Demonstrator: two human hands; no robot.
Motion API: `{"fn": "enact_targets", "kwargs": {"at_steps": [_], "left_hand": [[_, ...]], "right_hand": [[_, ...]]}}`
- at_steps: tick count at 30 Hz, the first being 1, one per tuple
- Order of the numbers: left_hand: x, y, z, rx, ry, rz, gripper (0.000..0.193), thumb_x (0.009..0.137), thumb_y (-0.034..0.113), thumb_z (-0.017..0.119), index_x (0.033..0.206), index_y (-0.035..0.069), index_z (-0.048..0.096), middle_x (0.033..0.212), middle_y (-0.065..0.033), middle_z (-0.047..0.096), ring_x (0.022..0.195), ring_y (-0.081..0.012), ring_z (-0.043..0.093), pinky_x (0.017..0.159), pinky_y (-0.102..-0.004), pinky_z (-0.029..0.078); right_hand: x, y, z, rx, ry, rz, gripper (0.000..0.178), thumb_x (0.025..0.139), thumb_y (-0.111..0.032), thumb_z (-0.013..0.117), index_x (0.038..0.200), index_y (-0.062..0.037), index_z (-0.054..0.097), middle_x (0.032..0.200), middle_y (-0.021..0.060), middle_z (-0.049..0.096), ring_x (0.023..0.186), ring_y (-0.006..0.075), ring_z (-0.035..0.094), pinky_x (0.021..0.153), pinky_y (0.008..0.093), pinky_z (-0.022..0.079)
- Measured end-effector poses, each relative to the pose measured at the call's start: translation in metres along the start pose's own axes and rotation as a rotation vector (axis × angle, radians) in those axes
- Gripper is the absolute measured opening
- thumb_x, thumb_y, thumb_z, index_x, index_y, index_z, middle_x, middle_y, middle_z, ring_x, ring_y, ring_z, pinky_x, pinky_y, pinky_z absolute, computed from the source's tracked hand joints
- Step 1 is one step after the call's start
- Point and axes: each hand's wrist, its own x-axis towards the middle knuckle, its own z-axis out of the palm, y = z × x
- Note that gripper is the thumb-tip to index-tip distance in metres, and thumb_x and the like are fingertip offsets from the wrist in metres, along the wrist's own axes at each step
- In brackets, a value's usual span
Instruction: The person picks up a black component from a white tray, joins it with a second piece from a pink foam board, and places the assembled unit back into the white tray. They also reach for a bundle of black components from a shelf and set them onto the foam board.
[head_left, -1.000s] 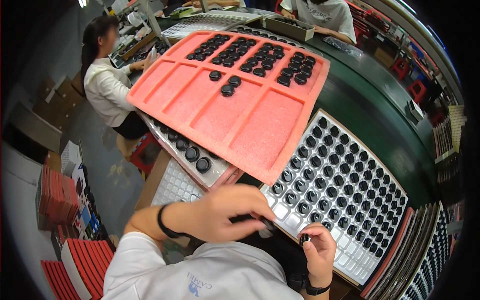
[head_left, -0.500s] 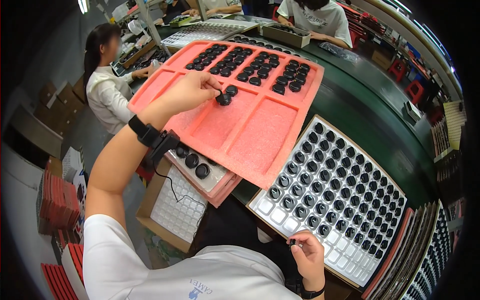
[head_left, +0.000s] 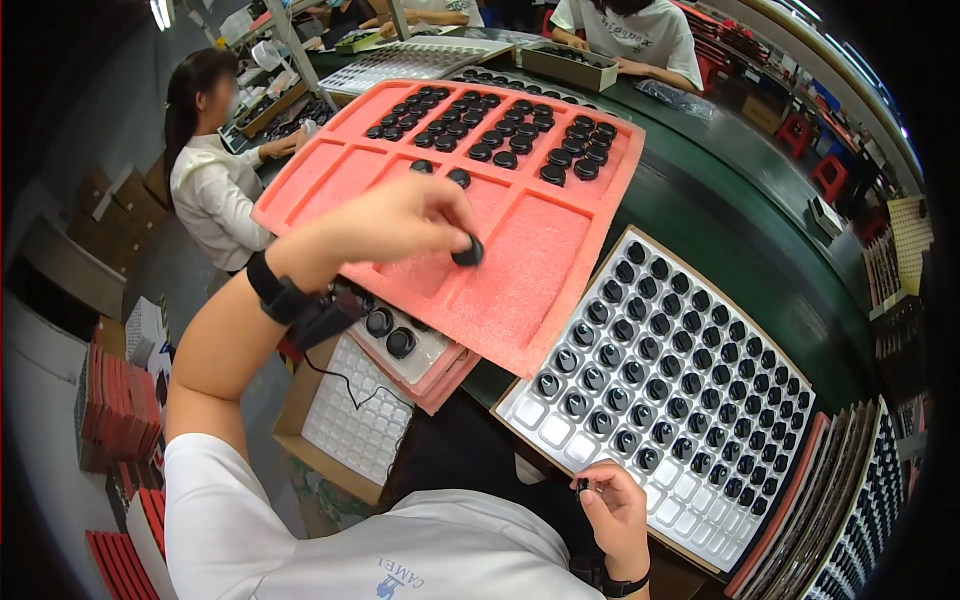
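A dark green tabletop (head_left: 720, 215) carries the work. On it lies a large pink foam tray (head_left: 560, 270) with shallow compartments, its near edge jutting past the tabletop's edge. Just to its right sits a white gridded tray (head_left: 570, 435) holding rows of small black round parts. More gridded trays (head_left: 420, 60) and a shallow box (head_left: 570, 65) lie at the far end.

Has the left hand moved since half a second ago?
Yes. The left hand pulled back across the pink foam tray, away from the far black caps, pinching one cap.

Factory assembly line, part trays (head_left: 700, 390), seated workers (head_left: 215, 170)
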Motion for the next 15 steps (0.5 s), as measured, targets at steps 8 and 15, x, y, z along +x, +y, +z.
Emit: {"fn": "enact_targets", "kwargs": {"at_steps": [8, 15], "left_hand": [[-0.015, 0.011, 0.039, 0.455, -0.028, 0.323, 0.015, 0.076, 0.008, 0.064, 0.090, 0.004, 0.061, 0.087, -0.0106, 0.060, 0.084, -0.0261, 0.059, 0.073, -0.0342, 0.048], [-0.047, 0.044, 0.080, 0.489, -0.143, 0.609, 0.017, 0.075, 0.011, 0.067, 0.089, 0.006, 0.059, 0.091, -0.0089, 0.056, 0.085, -0.0267, 0.055, 0.074, -0.0352, 0.046]], "right_hand": [[0.009, -0.010, 0.009, 0.077, -0.034, 0.024, 0.015, 0.083, -0.003, 0.057, 0.096, 0.0037, 0.057, 0.089, 0.0082, 0.055, 0.082, 0.0146, 0.053, 0.077, 0.0271, 0.043], [0.026, -0.018, 0.021, 0.092, -0.035, -0.023, 0.023, 0.080, 0.002, 0.062, 0.101, 0.0017, 0.052, 0.090, 0.0059, 0.054, 0.082, 0.0125, 0.053, 0.076, 0.0251, 0.043]]}}
